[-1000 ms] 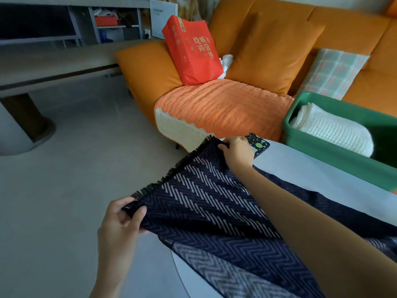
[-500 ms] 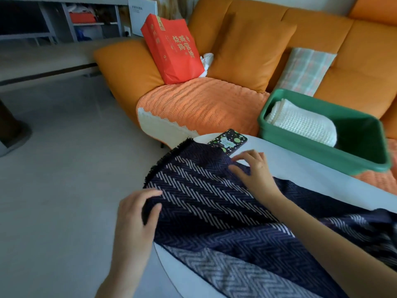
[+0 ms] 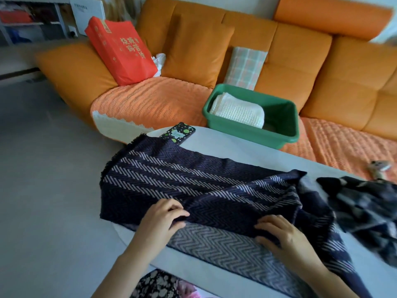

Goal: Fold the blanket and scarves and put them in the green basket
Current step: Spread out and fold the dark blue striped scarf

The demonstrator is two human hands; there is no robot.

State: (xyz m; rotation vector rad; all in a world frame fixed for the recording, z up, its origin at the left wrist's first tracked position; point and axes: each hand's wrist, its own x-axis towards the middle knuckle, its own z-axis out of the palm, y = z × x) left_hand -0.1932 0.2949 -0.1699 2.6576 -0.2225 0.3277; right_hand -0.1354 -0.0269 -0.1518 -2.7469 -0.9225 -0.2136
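Observation:
A navy herringbone scarf point(image 3: 193, 179) lies spread on the white table point(image 3: 247, 151), its fringed end hanging over the left edge. My left hand point(image 3: 163, 220) pinches the near folded edge of the scarf. My right hand point(image 3: 281, 235) grips the same edge further right, fingers curled into the cloth. A second dark patterned scarf point(image 3: 365, 207) lies crumpled at the right. The green basket point(image 3: 253, 134) sits on the sofa beyond the table and holds a folded cream knitted blanket point(image 3: 238, 110).
A phone in a dotted case point(image 3: 178, 133) lies at the table's far edge, partly under the scarf. On the orange sofa point(image 3: 311, 67) stand a red bag point(image 3: 122, 50), an orange cushion and a plaid cushion point(image 3: 245, 65). Bare grey floor lies to the left.
Both hands have let go of the scarf's fringed end and moved back to its near edge, where they now hold the fold. The view has shifted right, showing the second scarf.

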